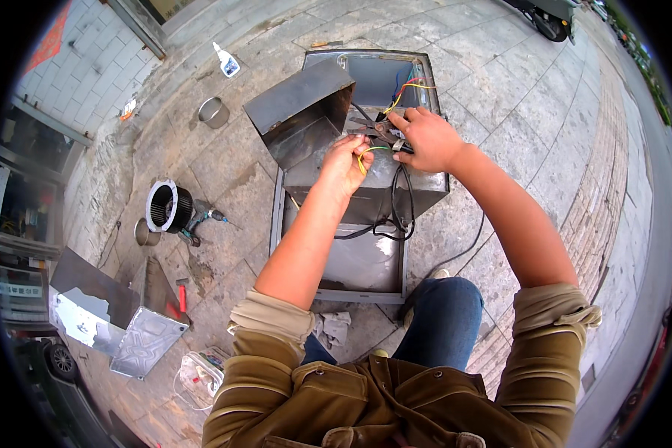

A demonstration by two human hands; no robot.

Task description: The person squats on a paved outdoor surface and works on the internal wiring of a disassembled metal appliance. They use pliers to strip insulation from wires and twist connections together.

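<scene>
My right hand (429, 142) is closed round the handles of a pair of pliers (379, 131), whose jaws point left toward my other hand. A yellow-green wire (364, 158) is pinched in the fingertips of my left hand (342, 164), close to the jaws. Whether the jaws touch the wire is too small to tell. Both hands are above a grey metal cabinet (332, 179) with a raised, open-sided duct (299, 101) at its left. Yellow, red and blue wires (407, 88) come out of the cabinet's far opening. A black cable (411, 198) hangs looped over the near side.
On the paving at left are a spray bottle (226, 60), a metal cup-shaped part (213, 112), a black fan wheel (169, 207), a cordless drill (196, 226), a red-handled tool (182, 296) and bent sheet-metal parts (149, 340). A cloth (334, 327) lies near my legs. A scooter (549, 19) stands far right.
</scene>
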